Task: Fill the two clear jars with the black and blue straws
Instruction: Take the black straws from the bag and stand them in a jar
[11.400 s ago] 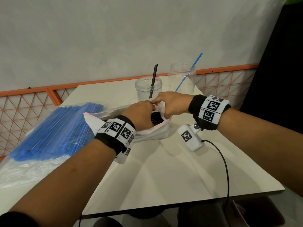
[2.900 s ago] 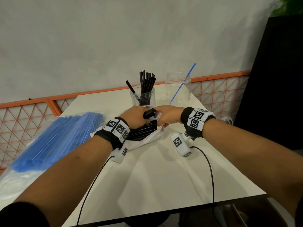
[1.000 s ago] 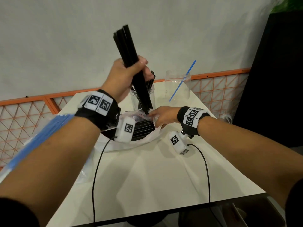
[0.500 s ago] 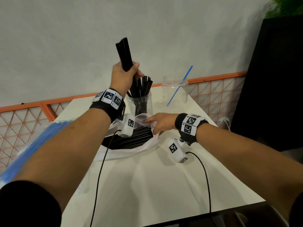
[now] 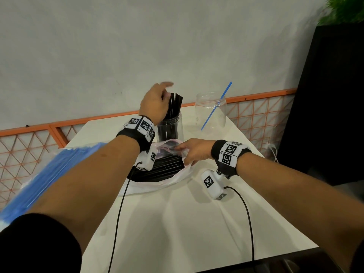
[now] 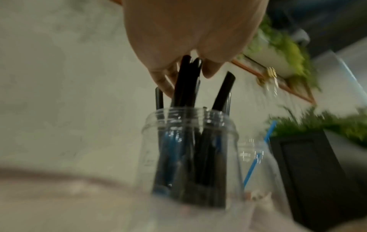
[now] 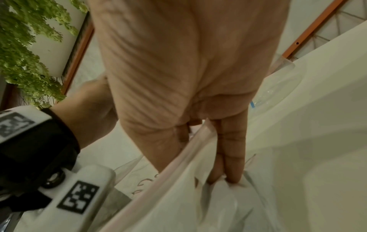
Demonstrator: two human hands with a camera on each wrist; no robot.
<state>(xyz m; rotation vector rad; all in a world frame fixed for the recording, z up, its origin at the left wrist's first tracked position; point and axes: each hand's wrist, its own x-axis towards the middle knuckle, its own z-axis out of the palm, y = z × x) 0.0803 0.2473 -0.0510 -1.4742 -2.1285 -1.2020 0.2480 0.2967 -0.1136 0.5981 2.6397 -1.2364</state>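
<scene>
The left clear jar (image 5: 171,126) (image 6: 190,149) at the table's far side holds several black straws (image 5: 174,107) (image 6: 186,87). My left hand (image 5: 157,101) (image 6: 186,73) is over its mouth, thumb and fingers round the tops of a few straws, one finger lifted. The right clear jar (image 5: 210,113) (image 6: 256,164) holds a single blue straw (image 5: 216,107) (image 6: 256,163). My right hand (image 5: 194,150) (image 7: 198,164) pinches the rim of the clear bag (image 5: 167,183) (image 7: 198,204), which lies in front of the jars with more black straws (image 5: 163,170) inside.
A big clear bag of blue straws (image 5: 49,174) lies at the table's left edge. The white table (image 5: 177,223) carries the wrist cameras' cables (image 5: 250,213). An orange lattice rail (image 5: 29,146) and a grey wall stand behind, and a black planter (image 5: 334,95) at the right.
My left hand has come down with the black bundle, which now stands in the left jar instead of high above it. The right hand stays on the bag's rim.
</scene>
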